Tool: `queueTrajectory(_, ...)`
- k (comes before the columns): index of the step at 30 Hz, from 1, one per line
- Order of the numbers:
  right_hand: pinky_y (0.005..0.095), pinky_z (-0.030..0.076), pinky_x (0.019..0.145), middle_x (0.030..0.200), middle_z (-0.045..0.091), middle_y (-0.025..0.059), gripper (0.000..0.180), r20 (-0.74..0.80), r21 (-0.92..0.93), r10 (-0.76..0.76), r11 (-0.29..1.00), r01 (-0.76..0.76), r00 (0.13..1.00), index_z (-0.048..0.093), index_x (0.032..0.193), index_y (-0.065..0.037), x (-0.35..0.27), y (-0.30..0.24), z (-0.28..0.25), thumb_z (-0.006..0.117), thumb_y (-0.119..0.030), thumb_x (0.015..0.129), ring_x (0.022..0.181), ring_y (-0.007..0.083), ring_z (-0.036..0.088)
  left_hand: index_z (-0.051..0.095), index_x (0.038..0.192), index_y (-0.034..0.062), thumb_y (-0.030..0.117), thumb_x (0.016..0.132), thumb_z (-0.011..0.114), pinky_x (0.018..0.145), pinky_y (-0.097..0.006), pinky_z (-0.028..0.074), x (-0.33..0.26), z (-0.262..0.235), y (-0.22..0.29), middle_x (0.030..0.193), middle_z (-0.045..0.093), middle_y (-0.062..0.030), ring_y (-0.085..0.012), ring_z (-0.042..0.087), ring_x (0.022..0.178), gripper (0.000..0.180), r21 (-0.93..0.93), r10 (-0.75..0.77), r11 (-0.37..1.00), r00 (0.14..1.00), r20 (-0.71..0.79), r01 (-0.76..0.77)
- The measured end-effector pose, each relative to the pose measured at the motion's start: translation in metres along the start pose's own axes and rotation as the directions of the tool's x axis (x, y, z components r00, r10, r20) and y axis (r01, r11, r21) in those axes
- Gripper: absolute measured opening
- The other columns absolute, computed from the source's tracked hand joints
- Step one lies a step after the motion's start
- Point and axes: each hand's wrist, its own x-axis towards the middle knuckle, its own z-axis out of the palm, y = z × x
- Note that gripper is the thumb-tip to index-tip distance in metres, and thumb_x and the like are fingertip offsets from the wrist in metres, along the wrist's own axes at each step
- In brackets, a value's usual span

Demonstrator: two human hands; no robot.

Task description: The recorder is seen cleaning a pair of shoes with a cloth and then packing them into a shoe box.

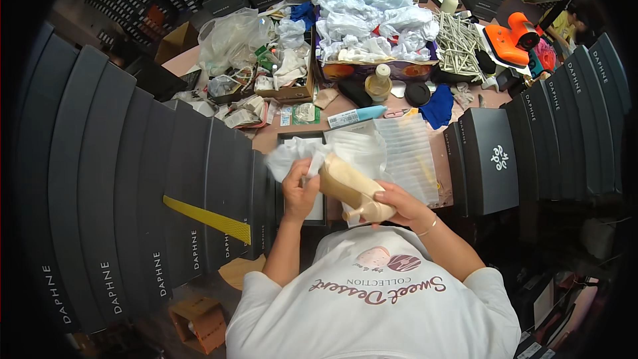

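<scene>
- The right hand (pixel 399 205) is closed around a beige high-heeled shoe (pixel 352 189); the fingers grasp it near the heel, and the heel points down toward the person's white shirt (pixel 372 306).
- The left hand (pixel 300 193) is clenched on white tissue paper (pixel 292 156); this paper touches the open end of the shoe, on the shoe's left side.
- The shoe is held above an open shoe box (pixel 302 138) lined with white paper; the box lies just behind the shoe on the table (pixel 266 138).
- A stack of clear plastic sheets (pixel 409 153) lies just right of the shoe.
- Dark shoe boxes (pixel 133 179) stand in rows left of the shoe; more dark boxes (pixel 495 159) stand on its right.
- Far behind the shoe is a carton of crumpled white paper (pixel 372 26); a blue cloth (pixel 438 106) lies nearer, behind and right of the shoe.
</scene>
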Motion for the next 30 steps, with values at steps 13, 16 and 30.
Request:
queueTrajectory(13,0.0296,0.058,0.058,0.103,0.059,0.0149,0.053,-0.012,-0.159,0.071,0.985,-0.072,0.997,0.04,0.128,0.002,0.012,0.009,-0.018,0.059,-0.025,0.086,0.082,0.0243,0.066,0.053,0.12,0.0025,0.011,0.081,0.066,0.076,-0.03,0.046,-0.017,-0.026,-0.007,0.097,0.058,-0.0106,-0.0216,0.057,0.088,0.041,0.386,-0.437,0.85,0.889,0.138,0.359)
queueTrajectory(16,0.0278,0.058,0.053,0.103,0.06,0.0158,0.052,0.016,-0.053,0.12,0.991,-0.119,0.993,0.04,0.128,0.001,0.017,0.007,-0.022,0.057,-0.026,0.088,0.08,0.0265,0.067,0.047,0.127,0.0034,0.011,0.078,0.066,0.086,-0.034,0.045,-0.03,-0.024,-0.026,0.114,0.054,-0.0171,-0.0291,0.055,0.102,0.053,0.355,-0.419,0.861,0.903,0.092,0.363)
queueTrajectory(30,0.0276,0.056,0.053,0.103,0.061,0.0153,0.049,0.161,-0.056,0.18,0.983,-0.173,0.97,0.04,0.128,-0.001,0.052,0.029,-0.013,0.055,-0.027,0.09,0.081,0.0248,0.067,0.06,0.102,-0.0078,0.007,0.09,0.055,0.071,-0.022,0.046,-0.037,-0.029,-0.036,0.094,0.06,-0.0065,-0.0085,0.057,0.081,0.019,0.065,-0.244,0.962,0.939,-0.241,0.266)
